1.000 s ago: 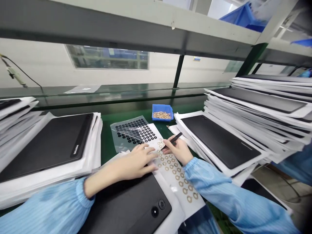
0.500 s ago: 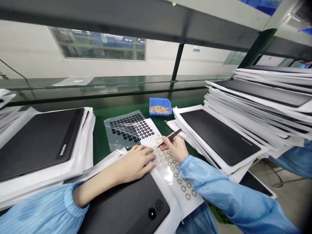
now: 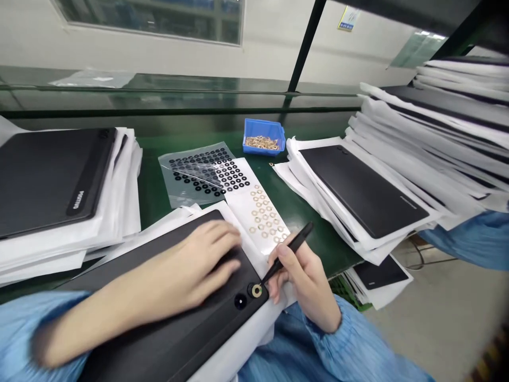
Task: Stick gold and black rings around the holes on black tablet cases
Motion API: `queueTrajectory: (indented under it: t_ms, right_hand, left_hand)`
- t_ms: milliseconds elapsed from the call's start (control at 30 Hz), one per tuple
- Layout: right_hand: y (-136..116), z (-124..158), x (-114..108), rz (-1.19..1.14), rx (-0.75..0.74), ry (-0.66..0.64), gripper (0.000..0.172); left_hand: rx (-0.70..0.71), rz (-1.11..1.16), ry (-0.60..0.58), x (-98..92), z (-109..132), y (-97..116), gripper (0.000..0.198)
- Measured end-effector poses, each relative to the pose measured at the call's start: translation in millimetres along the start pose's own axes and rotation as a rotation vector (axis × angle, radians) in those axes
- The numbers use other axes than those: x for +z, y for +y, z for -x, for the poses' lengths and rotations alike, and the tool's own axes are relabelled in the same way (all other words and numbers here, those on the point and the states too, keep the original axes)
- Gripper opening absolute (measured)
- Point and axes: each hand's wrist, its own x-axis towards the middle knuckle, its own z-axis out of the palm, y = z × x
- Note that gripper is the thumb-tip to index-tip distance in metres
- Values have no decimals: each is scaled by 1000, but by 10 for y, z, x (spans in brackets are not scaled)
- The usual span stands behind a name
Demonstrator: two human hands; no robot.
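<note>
Black tweezers [image 3: 292,249] are pinched in my right hand [image 3: 304,273]. Their tip meets a gold ring sticker [image 3: 257,290], which sits over the outer of two round camera spots on a black tablet back cover [image 3: 178,331]. My left hand [image 3: 207,260] lies across that cover with its fingers stretched out and nothing in them. White liner paper shows under the cover. Just beyond my hands is a white sheet [image 3: 238,201] with rows of gold ring stickers. A clear sheet [image 3: 169,193] with black ring stickers overlaps its far end.
A blue bin [image 3: 264,127] of small gold rings stands farther back on the green table [image 3: 314,212]. Stacks of black covers with paper between them rise at left [image 3: 51,175] and right [image 3: 361,185]. Another person's blue sleeve [image 3: 469,239] shows at far right.
My right hand has come nearer with the tweezers, from the sticker sheet to the cover's corner. A gold ring now lies on the camera spot there. The camera view has tilted down.
</note>
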Motion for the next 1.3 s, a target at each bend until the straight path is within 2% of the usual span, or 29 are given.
queueTrajectory:
  t_ms: [100,167,333,867,933,1100,1200,1300]
  right_hand:
    - [83,1,34,-22,-59,68,34]
    - [83,1,52,-9,-73,90,33]
    - [31,19,89,46,-63,140,35]
    - [72,57,74,119,-111,129,29]
    - [69,77,76,146,-174,130,25]
    - [132,131,88,207,-483,158,16]
    - [215,136,84,120,-536,201,11]
    - [271,120,77,15,-553,180,11]
  left_hand:
    - [87,-21,-24,9,255,209,26]
    - [158,-86,-34,48,327,267,27]
    - [237,-163,-34,121,306,240,30]
    - [267,-206,-32,107,297,232,32]
    - [248,-190,-13,97,285,239,30]
    - [215,-178,8,103,255,277,33]
    - [180,-171,2,119,252,293,35]
    - [149,-192,-12,133,248,303,34]
